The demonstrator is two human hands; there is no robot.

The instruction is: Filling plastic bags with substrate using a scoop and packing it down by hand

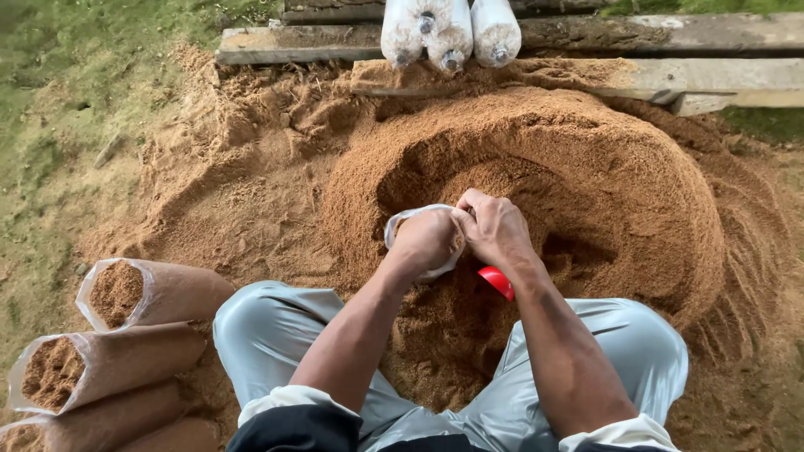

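Left hand: the left hand (427, 238) is a closed fist pushed down into the clear bag (402, 222), pressing the sawdust inside.
Right hand: the right hand (496, 228) pinches the bag's rim tight, fingers together.
Bag: it stands between the knees, in the dip of the big sawdust pile (586, 167).
Red thing: a red scoop (497, 282) peeks out under the right wrist.
Full bags: filled bags (126, 335) lie by the left leg.
Could go wrong: a hard push may split the thin bag, or the rim may slip and sawdust spill.
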